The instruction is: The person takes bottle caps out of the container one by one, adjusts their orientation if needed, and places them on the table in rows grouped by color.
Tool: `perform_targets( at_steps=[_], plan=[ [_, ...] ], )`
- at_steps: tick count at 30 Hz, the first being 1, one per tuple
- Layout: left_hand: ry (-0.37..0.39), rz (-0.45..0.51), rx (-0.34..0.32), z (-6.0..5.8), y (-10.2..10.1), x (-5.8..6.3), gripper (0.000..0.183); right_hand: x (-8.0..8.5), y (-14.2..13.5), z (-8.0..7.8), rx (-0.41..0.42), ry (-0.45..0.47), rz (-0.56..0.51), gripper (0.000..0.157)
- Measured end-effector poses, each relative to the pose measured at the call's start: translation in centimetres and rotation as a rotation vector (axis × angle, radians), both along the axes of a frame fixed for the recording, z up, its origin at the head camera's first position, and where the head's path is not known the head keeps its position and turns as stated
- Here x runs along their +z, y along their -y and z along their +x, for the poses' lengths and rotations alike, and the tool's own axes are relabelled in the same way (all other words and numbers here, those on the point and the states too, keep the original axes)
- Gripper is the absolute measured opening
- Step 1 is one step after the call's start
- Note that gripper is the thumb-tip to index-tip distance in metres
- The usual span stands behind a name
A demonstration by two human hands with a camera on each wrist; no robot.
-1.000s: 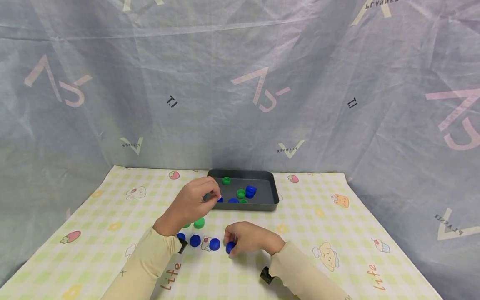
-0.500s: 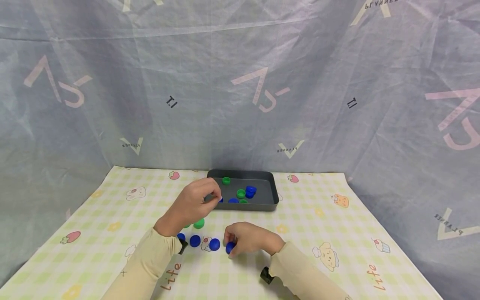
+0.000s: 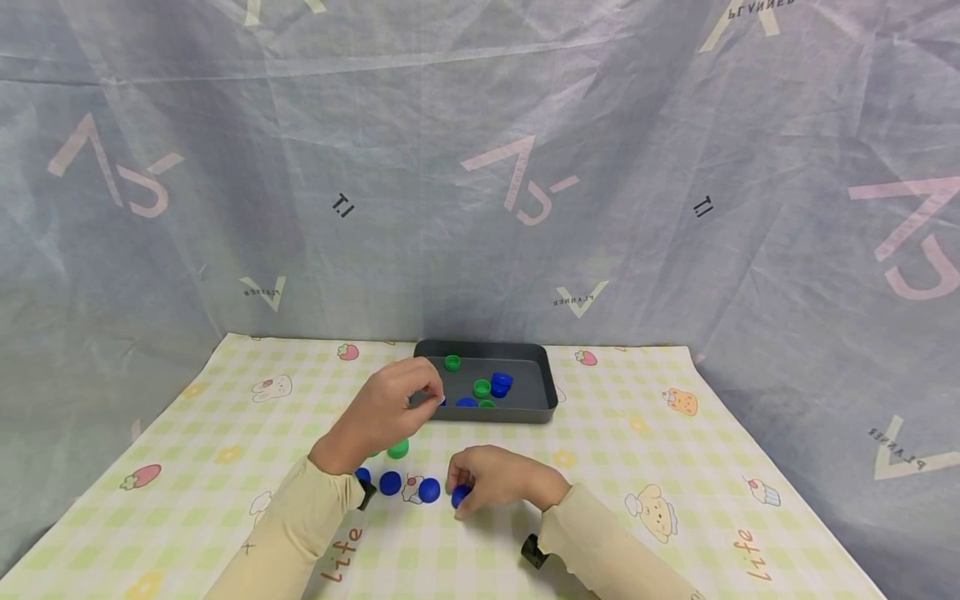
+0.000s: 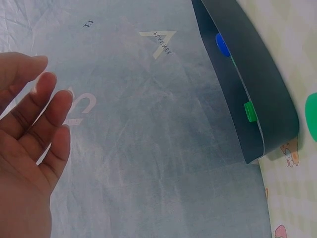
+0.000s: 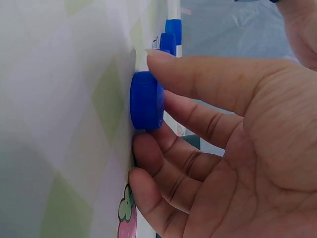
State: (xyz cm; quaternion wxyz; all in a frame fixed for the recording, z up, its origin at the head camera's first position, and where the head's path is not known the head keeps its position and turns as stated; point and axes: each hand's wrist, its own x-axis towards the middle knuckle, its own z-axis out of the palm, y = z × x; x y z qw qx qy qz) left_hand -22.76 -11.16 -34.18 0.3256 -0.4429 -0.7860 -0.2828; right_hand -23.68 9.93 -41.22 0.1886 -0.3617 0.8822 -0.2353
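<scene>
My right hand [image 3: 495, 477] is low on the checked tablecloth, its thumb and curled fingers pinching the rim of a blue bottle cap [image 5: 146, 100]. That cap sits flat at the right end of a row of blue caps, beside another blue cap [image 3: 429, 490]. Over the front left edge of the dark tray [image 3: 517, 414], my left hand [image 3: 390, 400] hovers with bent, relaxed fingers. The left wrist view shows nothing between this hand's thumb and fingers [image 4: 57, 106]. Part of a blue cap in the tray is hidden behind its fingertips.
Inside the tray lie several caps, among them a green cap [image 3: 482, 388] and a blue cap [image 3: 502, 380]. Another green cap [image 3: 398, 448] rests on the cloth under the left wrist, which partly hides its neighbours. A grey curtain [image 3: 480, 208] hangs behind the table.
Almost nothing differs. The left hand has shifted very slightly to the right; the right hand stays at the same blue cap.
</scene>
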Motion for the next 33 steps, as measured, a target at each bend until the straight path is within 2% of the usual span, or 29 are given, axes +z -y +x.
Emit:
perform_targets(
  at_steps=[12,19,28,33],
  plan=[
    [-0.02,-0.018,-0.013,-0.31,-0.48,0.04,0.021,-0.15,-0.41,-0.19,0.006,0.022,-0.035,0.021],
    [-0.024,-0.032,0.007,-0.49,-0.6,-0.21,0.02,-0.1,-0.62,-0.29,0.011,0.039,-0.059,0.021],
    [0.008,-0.04,0.02,-0.36,-0.55,-0.35,0.019,0.12,-0.85,-0.37,0.014,0.039,-0.064,0.021],
    [0.037,-0.02,0.005,-0.17,-0.51,-0.08,0.019,0.25,-0.72,-0.44,0.021,0.047,-0.055,0.022]
  ],
)
